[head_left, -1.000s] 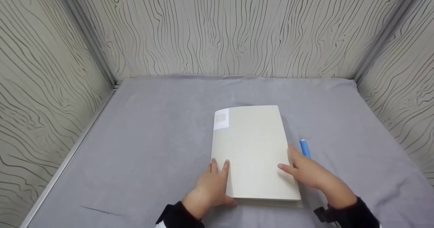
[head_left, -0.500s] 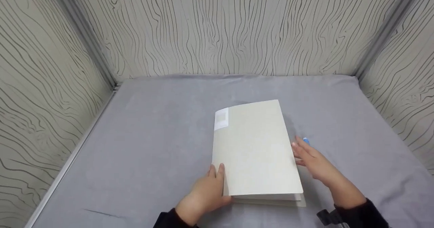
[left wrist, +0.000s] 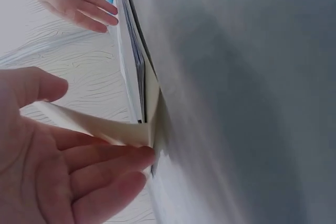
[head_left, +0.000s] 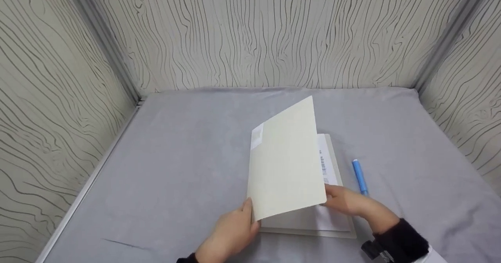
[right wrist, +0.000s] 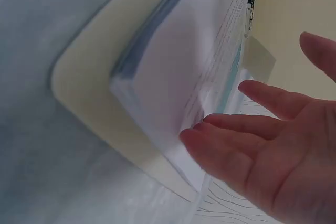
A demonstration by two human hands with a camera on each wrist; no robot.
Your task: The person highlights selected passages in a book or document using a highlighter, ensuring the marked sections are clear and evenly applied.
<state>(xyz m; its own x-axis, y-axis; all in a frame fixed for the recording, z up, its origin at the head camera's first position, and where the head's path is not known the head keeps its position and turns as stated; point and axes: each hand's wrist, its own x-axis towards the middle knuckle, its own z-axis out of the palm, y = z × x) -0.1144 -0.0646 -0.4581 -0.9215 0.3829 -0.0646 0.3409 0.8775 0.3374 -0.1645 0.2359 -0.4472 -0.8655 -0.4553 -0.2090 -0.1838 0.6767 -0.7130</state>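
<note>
A cream folder (head_left: 285, 165) lies on the grey cloth, its front cover raised at a slant and hinged on the left. Printed sheets (head_left: 330, 161) show beneath the cover. At the lower end of the spine is my left hand (head_left: 235, 227); in the left wrist view the cover (left wrist: 100, 127) passes between its thumb and fingers. My right hand (head_left: 346, 201) reaches in under the cover's free edge, which hides its fingertips in the head view. The right wrist view shows that hand's fingers (right wrist: 231, 145) extended and spread beside the stack of pages (right wrist: 173, 61).
A blue pen (head_left: 359, 177) lies right of the folder, its near end beside my right wrist. Grey cloth (head_left: 176, 157) covers the table. Wood-patterned panels (head_left: 250, 36) stand at the back and both sides. A dark line (head_left: 124, 244) marks the cloth at front left.
The front cover has lifted from lying flat to a steep slant, exposing the sheets. My right hand has moved from the right edge to beneath the cover. My left hand stays at the spine.
</note>
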